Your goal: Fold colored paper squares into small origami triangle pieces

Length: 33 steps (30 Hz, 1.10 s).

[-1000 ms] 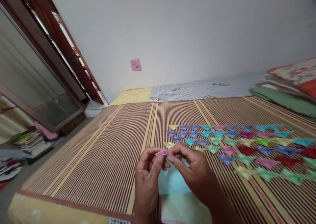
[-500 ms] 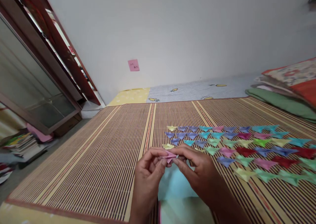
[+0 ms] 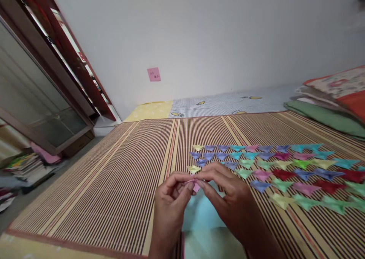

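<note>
**Pink fold pinched between two hands**

The left hand [image 3: 171, 200] and right hand [image 3: 229, 198] meet fingertip to fingertip, both clamped on a small pink folded paper piece [image 3: 196, 186] held above the striped bamboo mat [image 3: 114, 183]. It looks like a crease being pressed flat. A further fold would call for aligned edges and a firm pinch. Rows of coloured folded paper triangles [image 3: 273, 171] lie at two o'clock, and pale blue paper sheets [image 3: 202, 215] at six.

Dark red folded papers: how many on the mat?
3: left red paper amid the rows, near red paper right of it, far red paper at the right edge. More may lie outside view.
</note>
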### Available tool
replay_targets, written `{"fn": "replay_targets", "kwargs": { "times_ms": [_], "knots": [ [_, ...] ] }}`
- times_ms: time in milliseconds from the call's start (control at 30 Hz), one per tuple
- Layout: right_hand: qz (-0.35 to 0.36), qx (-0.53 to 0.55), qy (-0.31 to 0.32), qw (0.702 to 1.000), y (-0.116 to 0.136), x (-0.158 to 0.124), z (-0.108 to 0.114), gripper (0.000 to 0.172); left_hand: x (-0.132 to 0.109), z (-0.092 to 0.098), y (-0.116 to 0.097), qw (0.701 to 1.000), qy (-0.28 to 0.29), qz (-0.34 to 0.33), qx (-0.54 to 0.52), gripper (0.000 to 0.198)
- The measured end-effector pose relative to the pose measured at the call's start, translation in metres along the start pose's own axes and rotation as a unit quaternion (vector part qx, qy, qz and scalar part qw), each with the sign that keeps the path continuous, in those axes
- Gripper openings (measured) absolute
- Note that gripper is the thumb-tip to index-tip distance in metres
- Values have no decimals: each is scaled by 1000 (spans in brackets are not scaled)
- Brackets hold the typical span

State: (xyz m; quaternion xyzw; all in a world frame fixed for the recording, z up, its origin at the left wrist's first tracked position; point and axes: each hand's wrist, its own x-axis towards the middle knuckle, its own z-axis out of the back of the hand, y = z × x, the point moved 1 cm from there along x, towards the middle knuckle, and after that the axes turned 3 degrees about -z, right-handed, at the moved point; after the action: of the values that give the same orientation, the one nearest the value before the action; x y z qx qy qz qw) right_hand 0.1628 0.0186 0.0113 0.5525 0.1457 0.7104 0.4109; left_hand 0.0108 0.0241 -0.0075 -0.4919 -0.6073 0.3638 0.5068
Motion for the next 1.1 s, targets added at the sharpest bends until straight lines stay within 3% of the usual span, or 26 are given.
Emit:
{"fn": "replay_targets", "kwargs": {
  "times_ms": [267, 667, 900, 1100],
  "knots": [
    [-19, 9, -9, 1000, 1, -1, 0, 17, -3, -2, -1, 999, -14, -35, 36, 9],
    [-22, 6, -30, 999, 3, -2, -4, 18, -5, -13, -2, 1000, -22, -8, 9, 15],
    [-21, 39, 8, 999, 2, -3, -4, 18, -7, -13, -1, 1000, -8, -8, -2, 12],
    [-42, 17, 3, 999, 2, -4, -5, 18, -8, -16, -3, 999, -21, -16, 25, 13]
  ]
}}
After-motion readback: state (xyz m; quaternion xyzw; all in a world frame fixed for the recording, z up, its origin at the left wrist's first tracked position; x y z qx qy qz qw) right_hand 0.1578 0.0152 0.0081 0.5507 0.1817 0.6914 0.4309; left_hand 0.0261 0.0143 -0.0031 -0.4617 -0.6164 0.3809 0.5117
